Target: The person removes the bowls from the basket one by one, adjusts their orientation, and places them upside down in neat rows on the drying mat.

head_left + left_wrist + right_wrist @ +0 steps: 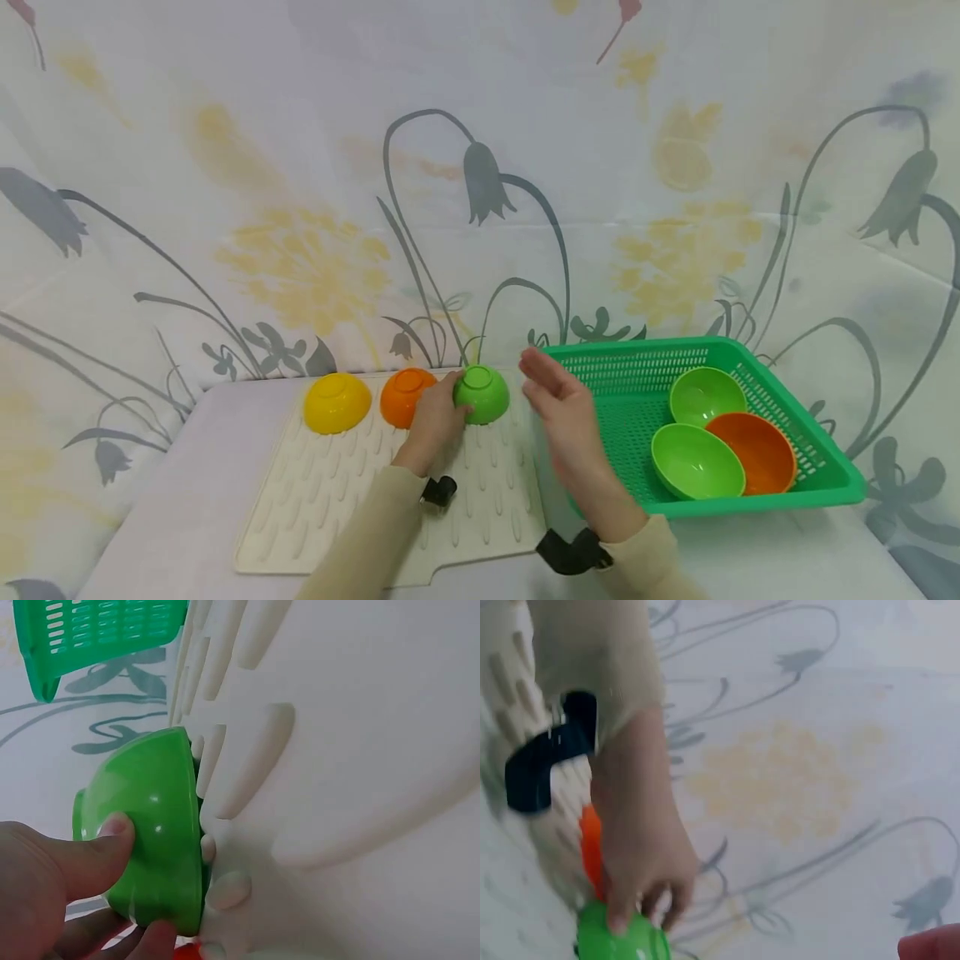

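Upside down on the white ridged drying mat (322, 500) stands a green bowl (486, 393), at the right end of a row. My left hand (452, 400) grips its left side; in the left wrist view the thumb (109, 834) presses the bowl's wall (154, 825) and fingers curl under its rim. My right hand (534, 379) hovers open, fingers straight, between that bowl and the green basket (622, 367), touching nothing. The right wrist view shows the left hand on the green bowl (622, 939).
A yellow bowl (337, 402) and an orange bowl (403, 396) sit upturned left of the green one. The basket holds two green bowls (697, 460) (707, 394) and an orange bowl (759, 450). A flowered cloth covers the table and back wall.
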Motion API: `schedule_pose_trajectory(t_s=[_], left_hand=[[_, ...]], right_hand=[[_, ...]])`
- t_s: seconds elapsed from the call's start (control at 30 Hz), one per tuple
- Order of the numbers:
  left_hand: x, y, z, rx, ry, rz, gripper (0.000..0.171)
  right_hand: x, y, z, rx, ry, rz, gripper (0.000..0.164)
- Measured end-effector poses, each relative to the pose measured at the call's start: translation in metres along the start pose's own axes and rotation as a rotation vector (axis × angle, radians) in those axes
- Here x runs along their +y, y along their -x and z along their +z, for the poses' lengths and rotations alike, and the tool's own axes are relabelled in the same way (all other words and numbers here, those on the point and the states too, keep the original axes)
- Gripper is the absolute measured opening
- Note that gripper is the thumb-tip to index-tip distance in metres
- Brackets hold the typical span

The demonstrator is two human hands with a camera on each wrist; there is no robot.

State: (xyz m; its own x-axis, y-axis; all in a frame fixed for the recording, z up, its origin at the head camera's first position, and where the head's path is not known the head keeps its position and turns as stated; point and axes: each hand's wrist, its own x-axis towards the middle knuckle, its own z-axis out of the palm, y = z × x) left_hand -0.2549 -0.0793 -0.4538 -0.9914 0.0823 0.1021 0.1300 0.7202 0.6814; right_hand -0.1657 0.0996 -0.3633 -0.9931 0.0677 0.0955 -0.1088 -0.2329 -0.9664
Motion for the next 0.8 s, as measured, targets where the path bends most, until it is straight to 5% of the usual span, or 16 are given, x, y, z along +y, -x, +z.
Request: schedule_pose_trajectory(t_s=[0.33,0.6,0.8], left_hand=[[0.003,0.001,0.001,0.001,-0.021,0.004,0.061],[0.003,0.001,0.000,-0.009,-0.026,0.010,0.061],[0.001,0.000,0.000,-0.006,-0.045,0.007,0.061]], right_hand=[[-0.049,0.004,-0.121,-0.164,0.109,0.006,0.053],[-0.076,-0.024,-0.185,-0.346,0.597,0.059,0.059],[-0.084,-0.050,-0.208,-0.466,0.763,0.079,0.052]])
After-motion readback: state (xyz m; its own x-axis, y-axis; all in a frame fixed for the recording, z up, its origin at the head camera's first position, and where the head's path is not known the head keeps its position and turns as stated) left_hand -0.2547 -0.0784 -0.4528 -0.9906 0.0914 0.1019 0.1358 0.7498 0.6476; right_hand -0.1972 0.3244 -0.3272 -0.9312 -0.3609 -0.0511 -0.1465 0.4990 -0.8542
